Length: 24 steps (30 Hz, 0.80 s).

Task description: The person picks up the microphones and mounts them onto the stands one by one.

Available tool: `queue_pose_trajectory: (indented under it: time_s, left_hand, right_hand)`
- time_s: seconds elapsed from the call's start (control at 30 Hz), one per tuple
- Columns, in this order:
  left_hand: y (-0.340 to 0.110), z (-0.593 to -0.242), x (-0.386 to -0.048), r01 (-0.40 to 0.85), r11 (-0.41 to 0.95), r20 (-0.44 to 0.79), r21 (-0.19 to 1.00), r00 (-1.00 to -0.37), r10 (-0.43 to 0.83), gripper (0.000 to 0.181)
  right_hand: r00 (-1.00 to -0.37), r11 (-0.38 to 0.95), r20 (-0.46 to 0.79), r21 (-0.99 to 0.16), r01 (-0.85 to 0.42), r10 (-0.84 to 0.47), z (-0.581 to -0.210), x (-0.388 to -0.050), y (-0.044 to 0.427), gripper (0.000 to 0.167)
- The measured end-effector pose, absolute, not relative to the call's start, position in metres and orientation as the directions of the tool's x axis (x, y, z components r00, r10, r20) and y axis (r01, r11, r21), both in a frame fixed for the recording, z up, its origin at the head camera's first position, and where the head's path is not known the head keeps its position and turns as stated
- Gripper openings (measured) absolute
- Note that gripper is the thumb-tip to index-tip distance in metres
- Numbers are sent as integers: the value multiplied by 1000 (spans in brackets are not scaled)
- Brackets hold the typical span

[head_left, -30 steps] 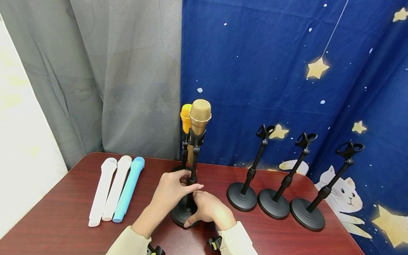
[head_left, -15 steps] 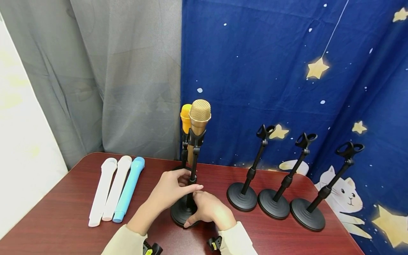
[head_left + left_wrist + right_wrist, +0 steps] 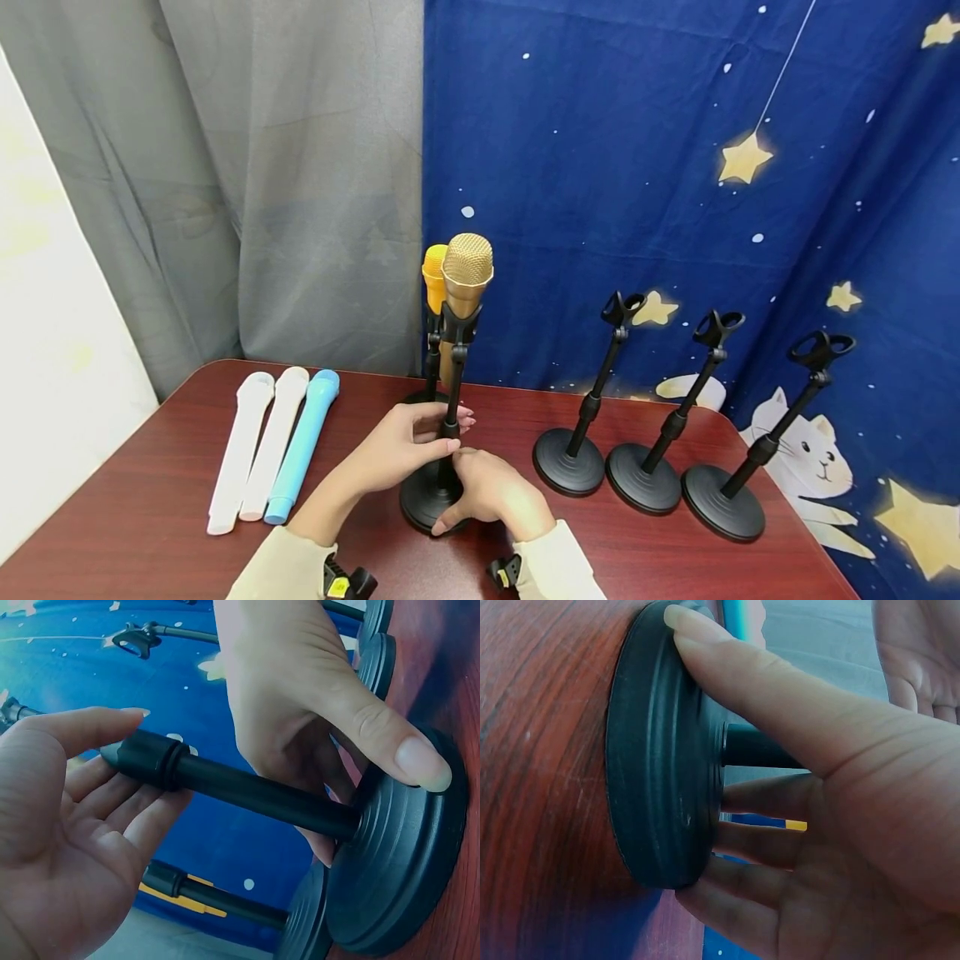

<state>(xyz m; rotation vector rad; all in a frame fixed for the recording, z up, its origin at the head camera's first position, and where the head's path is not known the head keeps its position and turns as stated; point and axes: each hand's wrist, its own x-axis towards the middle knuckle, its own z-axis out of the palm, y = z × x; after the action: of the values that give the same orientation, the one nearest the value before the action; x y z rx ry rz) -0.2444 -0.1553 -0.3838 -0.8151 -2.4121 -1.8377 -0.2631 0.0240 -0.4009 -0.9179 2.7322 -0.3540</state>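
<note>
A gold microphone [image 3: 468, 267] sits upright in the clip of a black microphone stand [image 3: 427, 502] at the middle of the table. My right hand [image 3: 498, 492] grips the round base, thumb on its near rim and fingers spread over the far side in the right wrist view. My left hand [image 3: 393, 450] is around the pole, just at the collar [image 3: 154, 759]. Its fingers reach loosely behind the pole and its thumb lies beside the collar; contact is hard to tell. Directly behind stands a second stand with a yellow microphone [image 3: 435, 279], partly hidden.
On the left of the brown table [image 3: 150, 475] lie two white microphones [image 3: 238, 458] and a blue microphone [image 3: 302, 450]. To the right, three stands [image 3: 568, 462] with bare clips form a row. Grey and blue curtains [image 3: 600, 167] hang behind the table.
My left hand has loosened on the pole: its thumb has drawn back left from across it, and its fingertips now show to the pole's right. The right hand stays on the base.
</note>
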Motion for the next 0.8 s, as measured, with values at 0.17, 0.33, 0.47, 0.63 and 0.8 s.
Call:
queue_pose_trajectory:
  time_s: [0.17,0.33,0.47,0.63,0.8]
  left_hand:
    - [-155,-386,-246,397,192,311,898,-879,360,35]
    - [-149,-387,-246,377,244,310,894,-911,271,28]
    - [-143,-388,-245,330,327,297,886,-943,149,32]
    - [-134,-390,-244,282,439,320,853,-947,-14,35]
    - [-125,-391,-241,331,495,419,803,-905,-74,26]
  right_hand:
    - [-778,781,-158,-295,-550,-608,-401,-264,23,102]
    - [-777,781,-165,-303,-546,-607,-401,-263,24,108]
    - [-777,780,-160,-304,-548,-608,-400,-262,24,107]
    - [-774,778,-154,-286,-560,-614,-400,-262,24,102]
    - [-773,772,-144,-297,-561,-617,-402,-262,25,103]
